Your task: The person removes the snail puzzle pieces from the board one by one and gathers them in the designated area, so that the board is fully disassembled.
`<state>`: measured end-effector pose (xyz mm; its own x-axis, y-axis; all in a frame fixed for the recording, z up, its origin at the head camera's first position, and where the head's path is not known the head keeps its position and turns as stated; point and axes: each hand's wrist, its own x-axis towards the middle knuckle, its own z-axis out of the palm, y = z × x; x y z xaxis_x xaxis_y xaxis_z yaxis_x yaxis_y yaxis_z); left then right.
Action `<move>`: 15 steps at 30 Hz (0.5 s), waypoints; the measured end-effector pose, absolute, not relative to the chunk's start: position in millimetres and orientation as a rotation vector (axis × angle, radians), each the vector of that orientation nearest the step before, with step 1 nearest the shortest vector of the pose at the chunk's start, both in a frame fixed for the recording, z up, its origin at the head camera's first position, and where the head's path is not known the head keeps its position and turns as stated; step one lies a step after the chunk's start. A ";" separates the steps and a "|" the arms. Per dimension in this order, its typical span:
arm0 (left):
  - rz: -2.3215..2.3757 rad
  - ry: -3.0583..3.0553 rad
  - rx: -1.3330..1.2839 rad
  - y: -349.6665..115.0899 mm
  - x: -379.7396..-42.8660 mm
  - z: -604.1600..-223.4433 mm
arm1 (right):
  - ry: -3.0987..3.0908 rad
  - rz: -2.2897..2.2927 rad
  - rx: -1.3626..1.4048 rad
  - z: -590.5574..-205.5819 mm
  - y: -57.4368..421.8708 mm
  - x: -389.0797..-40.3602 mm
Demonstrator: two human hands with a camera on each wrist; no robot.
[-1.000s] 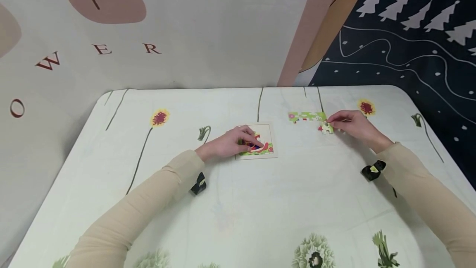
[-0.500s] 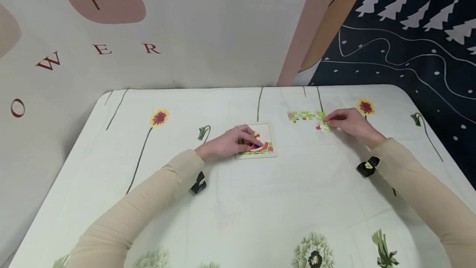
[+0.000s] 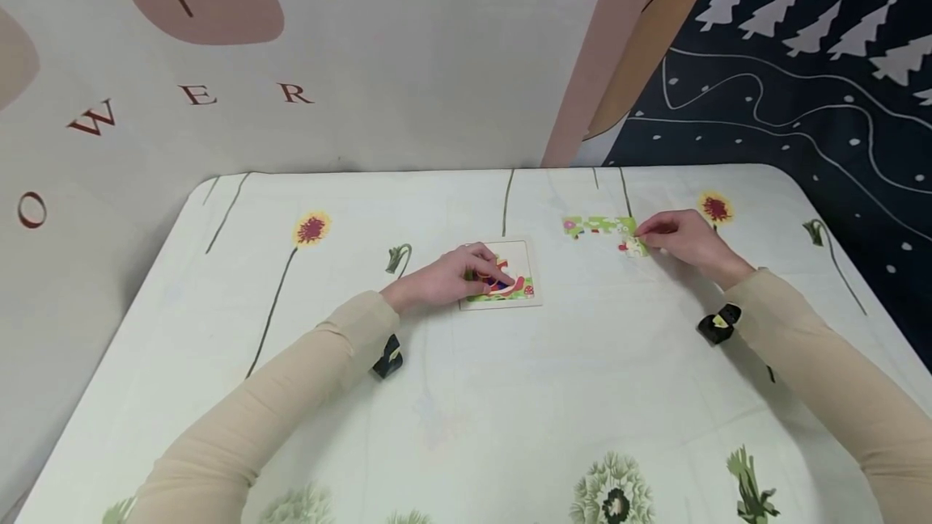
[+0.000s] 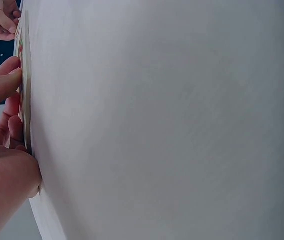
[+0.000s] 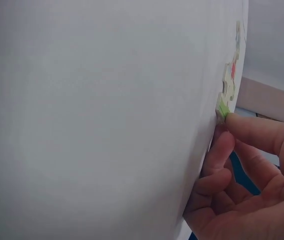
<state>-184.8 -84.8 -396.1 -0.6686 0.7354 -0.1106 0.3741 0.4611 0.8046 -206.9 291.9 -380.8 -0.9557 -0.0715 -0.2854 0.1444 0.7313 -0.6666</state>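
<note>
My left hand [image 3: 455, 275] lies over a small square jigsaw board [image 3: 526, 257], its fingers resting on the colourful pieces in the lower part of the frame. The board's pale edge [image 4: 28, 95] shows side-on in the left wrist view, flat on the cloth. To the right, my right hand [image 3: 688, 241] pinches the edge of a green puzzle piece [image 5: 224, 107] between thumb and fingertips. In the head view that puzzle piece [image 3: 633, 247] is below the right end of a row of green-and-white pieces [image 3: 600, 226]. Whether they interlock I cannot tell.
A white cloth printed with flowers [image 3: 466, 395] covers the table. Behind it rises a pale fabric wall [image 3: 437, 63] with letters. Dark fabric with white trees [image 3: 772, 103] hangs at the right. Black wrist cameras [image 3: 719, 325] sit below the cuffs.
My right hand has shifted slightly left and away from me, and the pinched puzzle piece has moved left with it. The left hand stays on the board.
</note>
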 end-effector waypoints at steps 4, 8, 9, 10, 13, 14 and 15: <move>1.090 2.267 0.921 -85.6 -184.5 -395.2 | 2.653 -1.046 0.061 -380.6 290.6 -207.2; 1.097 2.262 0.907 -85.5 -183.9 -395.6 | 2.658 -1.041 0.076 -380.3 290.6 -205.8; 1.100 2.262 0.905 -85.2 -183.8 -395.7 | 2.656 -1.049 0.076 -380.0 290.9 -205.4; 1.104 2.263 0.903 -84.9 -183.7 -395.8 | 2.655 -1.056 0.077 -379.6 291.0 -205.0; 1.102 2.274 0.894 -83.9 -183.1 -395.1 | 2.644 -1.088 0.068 -377.2 290.5 -203.7; 1.099 2.279 0.894 -83.6 -182.8 -394.5 | 2.642 -1.099 0.058 -375.9 289.9 -203.3; 1.098 2.285 0.890 -83.5 -182.3 -393.8 | 2.642 -1.108 0.051 -374.3 288.7 -202.7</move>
